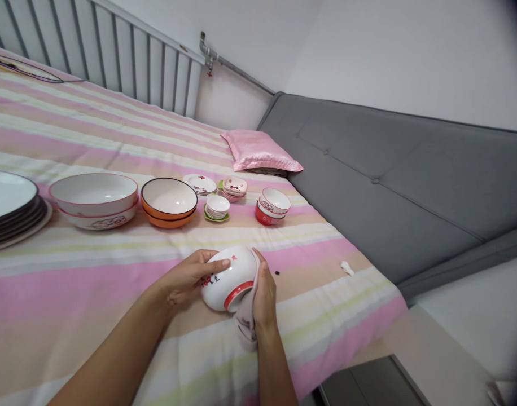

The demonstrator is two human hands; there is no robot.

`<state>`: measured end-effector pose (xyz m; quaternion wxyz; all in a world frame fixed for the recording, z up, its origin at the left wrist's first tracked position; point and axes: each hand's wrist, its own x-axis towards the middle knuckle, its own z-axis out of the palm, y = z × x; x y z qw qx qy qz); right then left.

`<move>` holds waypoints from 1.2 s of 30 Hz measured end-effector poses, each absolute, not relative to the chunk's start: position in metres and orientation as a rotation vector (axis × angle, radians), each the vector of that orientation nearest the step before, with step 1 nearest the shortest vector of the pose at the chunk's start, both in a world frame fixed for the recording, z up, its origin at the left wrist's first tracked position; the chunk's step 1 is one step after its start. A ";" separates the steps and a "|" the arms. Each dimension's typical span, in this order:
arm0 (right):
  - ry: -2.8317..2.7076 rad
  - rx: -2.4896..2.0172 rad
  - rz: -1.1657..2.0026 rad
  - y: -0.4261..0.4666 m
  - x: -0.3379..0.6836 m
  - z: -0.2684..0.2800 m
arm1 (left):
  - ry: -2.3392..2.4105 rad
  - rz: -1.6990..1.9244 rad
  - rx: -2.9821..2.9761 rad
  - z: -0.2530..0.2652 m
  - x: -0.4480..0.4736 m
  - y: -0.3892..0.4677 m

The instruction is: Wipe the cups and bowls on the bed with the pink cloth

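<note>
the striped bedspread (191, 361) spreads beneath both hands and reaches on the right to the grey headboard (347, 146), its near right corner dropping over the edge of the bed. beyond the hands, a row of crockery sets the far limit of the working room: from left, the stacked plates (15, 228), the red-rimmed bowls (97, 197), the orange bowls (167, 219), the small white dishes (217, 206) and the red-and-white bowls (273, 210). a strip of cloth separates this row from the hands; wider stretches lie to the left of the left arm and to the right of the right hand, the latter bearing a small dark piece (277, 273) and a white scrap (347, 268). the white bowl (232, 273) is between the two hands, near the bed's front, tipped on its side with its foot turned down and to the right. its glossy wall carries red blossoms on dark twigs, and a red band circles the foot. the left hand (191, 273) grips it, thumb flat on the wall, the other fingers partly hidden behind. the right hand (264, 290), fingers nearly straight and together, presses the pale pink rag (246, 318) against the bowl's right side.
</note>
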<state>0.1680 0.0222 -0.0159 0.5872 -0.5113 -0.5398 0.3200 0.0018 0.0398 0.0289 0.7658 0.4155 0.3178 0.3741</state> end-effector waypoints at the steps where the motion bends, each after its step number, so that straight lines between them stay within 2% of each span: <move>1: -1.303 -1.213 0.711 0.019 0.167 -0.011 | 0.687 0.812 0.901 0.029 0.002 0.040; 8: -1.770 -1.251 0.270 -0.003 0.155 0.020 | 0.666 0.805 0.904 0.030 0.001 0.039; 14: -1.955 -1.233 0.199 -0.009 0.151 0.031 | 0.636 0.817 0.918 0.030 0.003 0.037; 22: -1.843 -1.219 0.329 -0.001 0.159 0.024 | 0.668 0.792 0.939 0.030 0.003 0.038; 30: -1.503 -1.110 0.742 0.013 0.172 0.007 | 0.684 0.762 0.942 0.028 0.002 0.040; 36: -1.238 -1.095 0.918 0.022 0.170 -0.011 | 0.729 0.795 0.976 0.027 0.002 0.041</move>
